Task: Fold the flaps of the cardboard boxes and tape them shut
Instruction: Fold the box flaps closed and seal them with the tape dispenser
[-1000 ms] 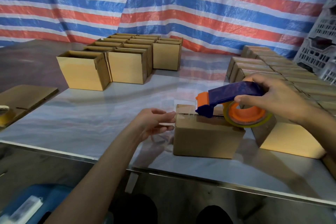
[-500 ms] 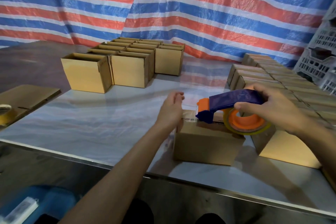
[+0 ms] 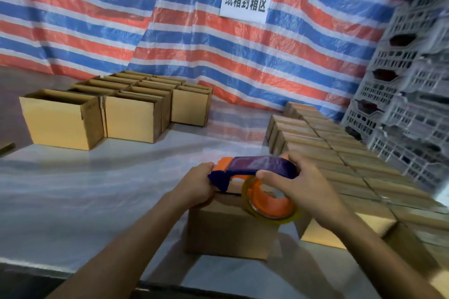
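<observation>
Right hand [image 3: 298,184]: we see it clamped round the blue handle of the tape dispenser [image 3: 257,167], thumb on the near side.
Left hand [image 3: 196,187]: its fingers curl over the 9 o'clock end of the cardboard box [image 3: 230,230], right beside the dispenser's nose. The fingertips are hidden.
Hands together: close to each other but not touching.
Tape dispenser: it lies across the box top, nose toward 9 o'clock and orange roll [image 3: 269,204] toward 3 o'clock.
Cardboard box: it stands on the counter [image 3: 97,189] near the front edge. The flaps are down and a dark seam shows under the dispenser. We cannot tell whether tape is already on it.
Step in hand: we judge that the top seam of this box is being taped.
Done: closed boxes [image 3: 340,153] stand in tight rows from 1 to 3 o'clock, so a good share appears finished.
Left: open boxes [image 3: 97,114] stand in a block at 10 o'clock, flaps upright, not yet folded or taped.
Backdrop: a striped tarp [image 3: 170,31] with a white sign [image 3: 245,0] hangs at 12 o'clock, and grey crates [image 3: 413,92] are stacked at 2 o'clock.
</observation>
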